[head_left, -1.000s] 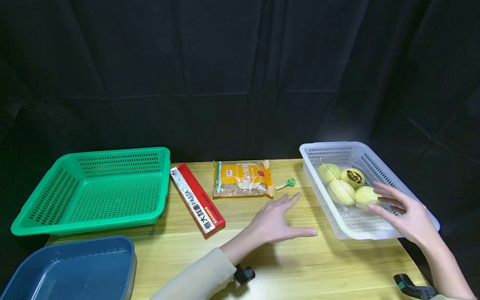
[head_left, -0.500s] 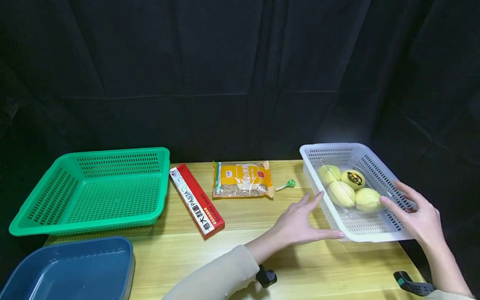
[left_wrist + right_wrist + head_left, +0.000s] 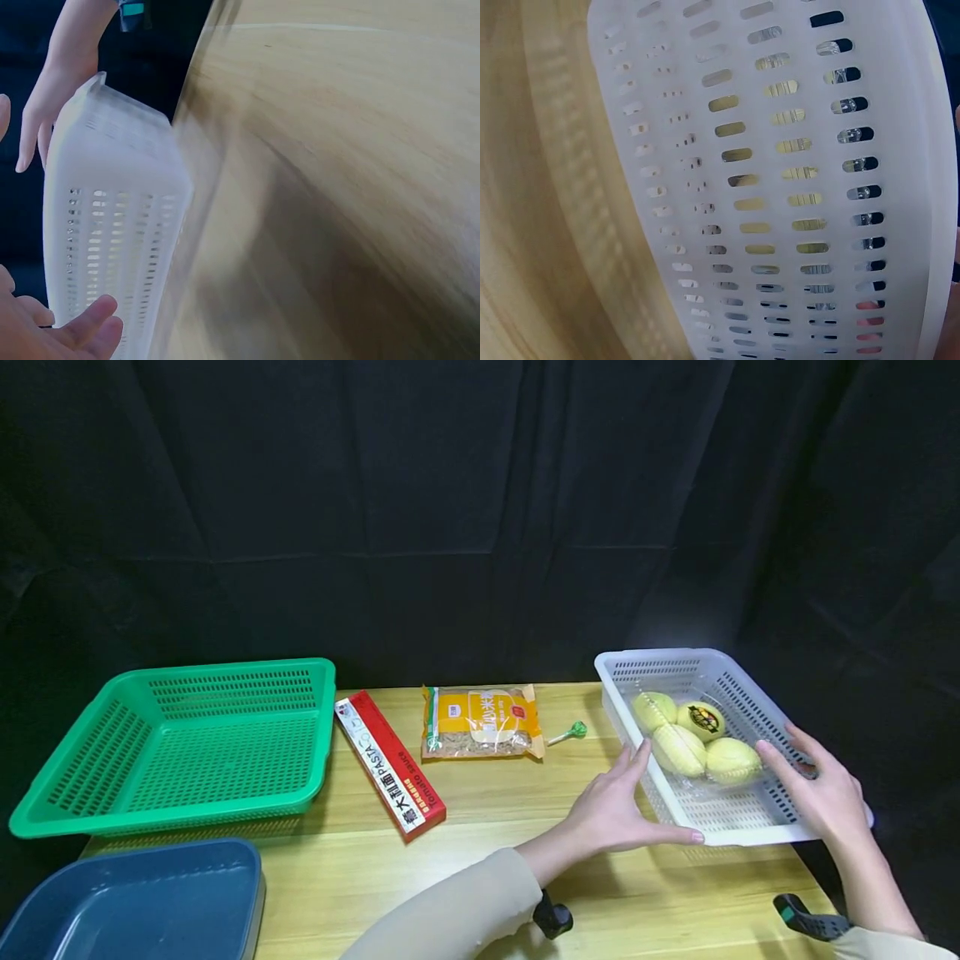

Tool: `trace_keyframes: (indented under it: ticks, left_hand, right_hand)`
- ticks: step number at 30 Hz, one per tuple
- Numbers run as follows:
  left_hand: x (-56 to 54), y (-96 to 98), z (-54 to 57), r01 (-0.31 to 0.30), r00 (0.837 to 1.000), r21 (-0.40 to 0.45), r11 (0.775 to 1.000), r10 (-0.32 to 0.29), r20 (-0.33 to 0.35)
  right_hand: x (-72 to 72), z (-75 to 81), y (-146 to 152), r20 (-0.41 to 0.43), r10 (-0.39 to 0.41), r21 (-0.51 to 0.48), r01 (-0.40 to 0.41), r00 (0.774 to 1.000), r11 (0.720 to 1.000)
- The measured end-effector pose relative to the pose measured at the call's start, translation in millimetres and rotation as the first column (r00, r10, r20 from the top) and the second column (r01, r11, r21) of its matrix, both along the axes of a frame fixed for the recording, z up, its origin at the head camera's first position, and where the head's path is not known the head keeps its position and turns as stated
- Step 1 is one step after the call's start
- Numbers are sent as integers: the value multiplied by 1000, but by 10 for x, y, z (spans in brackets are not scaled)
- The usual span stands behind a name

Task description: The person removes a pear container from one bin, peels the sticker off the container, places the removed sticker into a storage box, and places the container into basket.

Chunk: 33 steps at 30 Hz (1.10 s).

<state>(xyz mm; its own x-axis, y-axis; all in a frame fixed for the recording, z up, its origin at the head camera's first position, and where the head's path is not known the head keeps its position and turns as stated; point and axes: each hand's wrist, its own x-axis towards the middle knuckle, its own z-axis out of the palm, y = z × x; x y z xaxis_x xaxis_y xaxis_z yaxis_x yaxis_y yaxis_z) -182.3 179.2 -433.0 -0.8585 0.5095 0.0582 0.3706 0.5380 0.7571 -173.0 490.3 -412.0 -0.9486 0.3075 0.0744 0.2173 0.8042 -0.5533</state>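
Note:
A white perforated basket (image 3: 757, 837) stands at the table's right side. It holds a clear plastic pack of several pale yellow-green fruits (image 3: 678, 750), one with a dark round sticker. My left hand (image 3: 618, 818) is at the basket's left front side, fingers and thumb spread, fingertips overlapping the rim in the head view; whether they touch it I cannot tell. In the left wrist view its fingers (image 3: 90, 322) lie before the perforated wall. Over the basket's right side is my right hand (image 3: 821, 785), thumb by the pack's edge, other fingers spread and partly hidden inside.
A green basket (image 3: 172, 810) stands at the left, behind a blue tray (image 3: 258, 893). Between the baskets lie a red-and-white pasta box (image 3: 392, 766), a yellow grain bag (image 3: 480, 722) and a green lollipop (image 3: 576, 730). A black curtain (image 3: 450, 527) hangs behind the table.
My left hand has moved right from over the table to the white basket's side. My right hand has shifted slightly right. The fruit pack stays in place.

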Motion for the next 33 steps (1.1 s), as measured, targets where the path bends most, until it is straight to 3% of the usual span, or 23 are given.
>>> trace_keyframes:
  ticks: [7,13,20,27,33]
  left_hand:
    - [-3,123,-59,-27,999,-14,1000,27,16]
    - [-5,179,-99,-56,998,-19,998,56,15]
    - [-12,235,-145,-88,996,-24,996,88,-10]
    - [-3,266,-157,-95,995,-21,995,95,-25]
    - [-5,281,-147,-87,996,-21,996,86,-30]
  right_hand:
    - [-85,-40,40,97,36,39,-40,995,998]
    - [-171,-78,39,132,52,88,-64,990,994]
    - [-260,-70,44,259,72,65,-92,963,994]
    - [-323,-64,114,292,87,-33,-81,952,996]
    - [-379,-60,162,307,160,-242,-86,938,967]
